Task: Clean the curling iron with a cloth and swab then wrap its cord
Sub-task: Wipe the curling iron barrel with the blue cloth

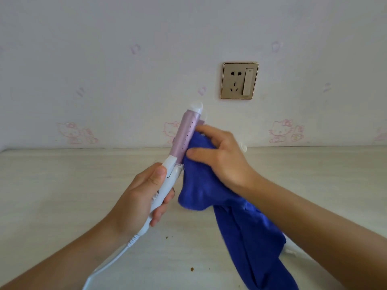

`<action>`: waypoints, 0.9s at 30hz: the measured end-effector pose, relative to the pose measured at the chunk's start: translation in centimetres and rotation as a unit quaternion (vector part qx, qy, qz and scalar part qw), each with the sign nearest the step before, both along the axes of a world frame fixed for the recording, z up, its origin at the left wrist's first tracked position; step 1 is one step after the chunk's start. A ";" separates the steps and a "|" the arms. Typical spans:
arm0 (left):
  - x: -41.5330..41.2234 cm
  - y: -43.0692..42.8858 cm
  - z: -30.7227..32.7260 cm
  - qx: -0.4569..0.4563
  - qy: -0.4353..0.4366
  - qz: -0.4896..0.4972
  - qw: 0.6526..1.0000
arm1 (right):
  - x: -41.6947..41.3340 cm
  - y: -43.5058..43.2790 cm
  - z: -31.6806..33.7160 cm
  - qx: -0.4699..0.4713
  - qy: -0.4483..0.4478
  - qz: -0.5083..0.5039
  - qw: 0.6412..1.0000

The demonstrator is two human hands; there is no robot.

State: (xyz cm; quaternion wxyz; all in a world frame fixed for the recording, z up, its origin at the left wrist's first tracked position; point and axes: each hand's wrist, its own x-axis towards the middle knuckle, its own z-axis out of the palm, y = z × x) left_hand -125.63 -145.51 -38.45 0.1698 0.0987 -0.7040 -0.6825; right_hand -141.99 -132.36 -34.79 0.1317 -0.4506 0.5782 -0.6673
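Note:
My left hand (140, 197) grips the white handle of the curling iron (184, 135), which points up and away over the table. Its barrel is pale purple with a row of small holes and a white tip. My right hand (217, 158) holds a blue cloth (230, 216) bunched against the right side of the barrel, fingers curled round it. The rest of the cloth hangs down to the table under my right forearm. The white cord (109, 264) runs from the handle's end down toward the lower left edge. No swab is visible.
A pale wooden table (62, 185) runs up to a wall with pink cartoon wallpaper. A gold wall socket with a switch (239, 81) sits above the table. Small brown crumbs (191, 269) lie on the table near me. A white object (290, 249) peeks out beside the cloth.

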 end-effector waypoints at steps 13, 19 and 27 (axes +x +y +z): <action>1.2 -2.0 1.1 -0.086 0.030 -0.032 0.995 | -0.8 1.4 2.8 0.026 0.149 -0.039 0.988; 2.6 -3.4 1.8 -0.223 -0.001 -0.013 0.975 | -4.6 4.5 6.4 0.036 0.211 -0.129 0.968; 4.1 -4.3 -0.1 -0.526 -0.115 0.040 0.841 | -9.1 9.1 5.1 0.083 0.173 -0.246 0.950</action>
